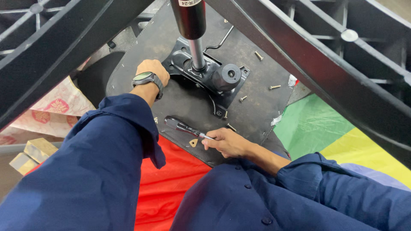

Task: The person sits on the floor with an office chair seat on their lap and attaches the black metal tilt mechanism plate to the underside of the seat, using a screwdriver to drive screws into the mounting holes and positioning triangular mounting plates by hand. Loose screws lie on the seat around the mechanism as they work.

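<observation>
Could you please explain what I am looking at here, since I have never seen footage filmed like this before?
This is a single view from a camera worn on a person's head, looking down at their own arms in dark blue sleeves. An office chair lies upside down: the black seat underside faces up, with a metal mechanism plate and gas cylinder rising toward the camera. The left hand, with a wristwatch, rests at the plate's edge. The right hand touches the shaft of a screwdriver lying on the seat. Several loose screws lie scattered nearby. Colourful cloth lies underneath.
</observation>
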